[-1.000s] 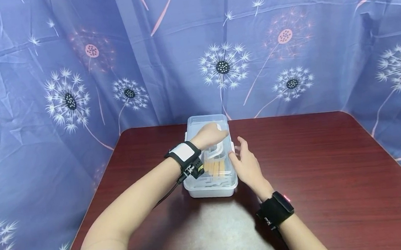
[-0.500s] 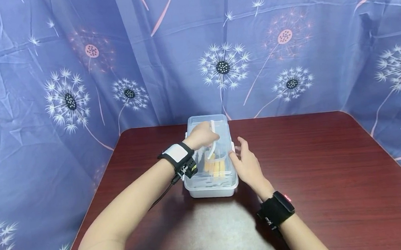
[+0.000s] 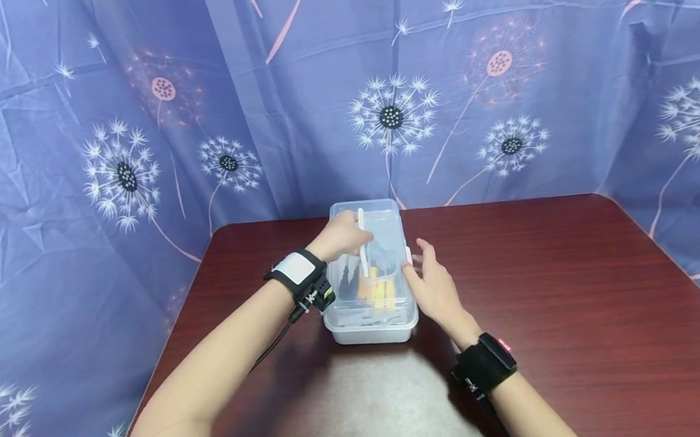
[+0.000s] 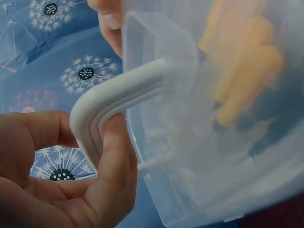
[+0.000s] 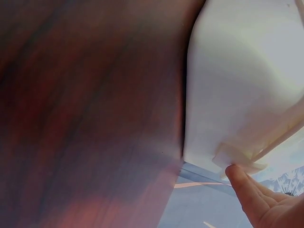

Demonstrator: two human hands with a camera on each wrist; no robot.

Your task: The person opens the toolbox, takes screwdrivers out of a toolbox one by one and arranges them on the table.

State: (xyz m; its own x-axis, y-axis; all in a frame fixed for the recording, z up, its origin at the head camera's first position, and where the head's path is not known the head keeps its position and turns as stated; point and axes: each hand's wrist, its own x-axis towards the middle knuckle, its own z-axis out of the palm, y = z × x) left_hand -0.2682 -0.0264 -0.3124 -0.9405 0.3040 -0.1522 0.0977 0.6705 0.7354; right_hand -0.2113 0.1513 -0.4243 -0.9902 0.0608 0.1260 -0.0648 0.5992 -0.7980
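Left wrist alone shows left hand (image 4: 61,166) gripping handle (image 4: 118,95)

Bare table (image 3: 552,283) flanks box (image 3: 372,315); curtain (image 3: 499,56) behind.

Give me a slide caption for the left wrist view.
Left hand curls around the white handle of a clear plastic box holding orange-handled tools.
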